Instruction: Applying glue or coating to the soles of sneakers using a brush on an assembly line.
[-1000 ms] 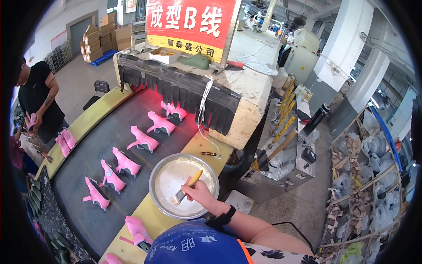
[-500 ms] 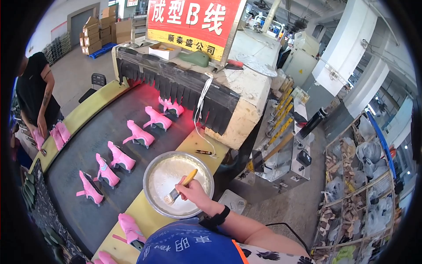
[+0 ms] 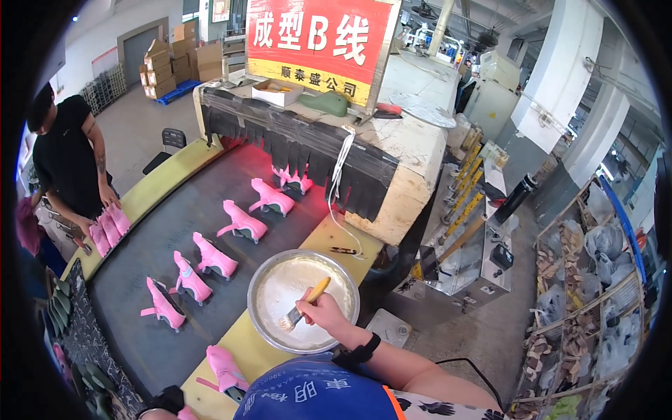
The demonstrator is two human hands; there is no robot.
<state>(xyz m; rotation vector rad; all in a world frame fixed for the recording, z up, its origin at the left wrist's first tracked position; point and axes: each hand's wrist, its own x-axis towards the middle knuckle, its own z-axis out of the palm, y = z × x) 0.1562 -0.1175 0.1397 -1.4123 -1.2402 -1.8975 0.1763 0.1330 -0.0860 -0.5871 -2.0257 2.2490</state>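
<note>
My right hand (image 3: 320, 311) is closed around a paintbrush with a yellow handle (image 3: 319, 288). Its pale, coated bristles point down over the white liquid (image 3: 280, 290) in a wide metal bowl (image 3: 253, 311); whether they touch the surface I cannot tell. The bowl stands on the yellowish ledge beside the conveyor. At the lower left edge, a little of my left arm with a black band (image 3: 168, 400) shows; the left hand's fingers are out of sight. Close to it lies a pink shoe upper (image 3: 225, 367) on the ledge, with a bit of pink beside the band.
Several pink shoe uppers (image 3: 215, 257) stand on the dark conveyor belt (image 3: 210, 315), which runs under a black-curtained, red-lit machine (image 3: 294, 147). Across it, a co-worker (image 3: 66, 161) handles pink uppers on the far ledge. A small tool (image 3: 343, 250) lies behind the bowl; a rack (image 3: 588, 301) stands right.
The view has shifted, so the scene sits further right and lower. My left arm's band has come into view at the lower left. The co-worker's pink uppers now stand together on the far ledge.
</note>
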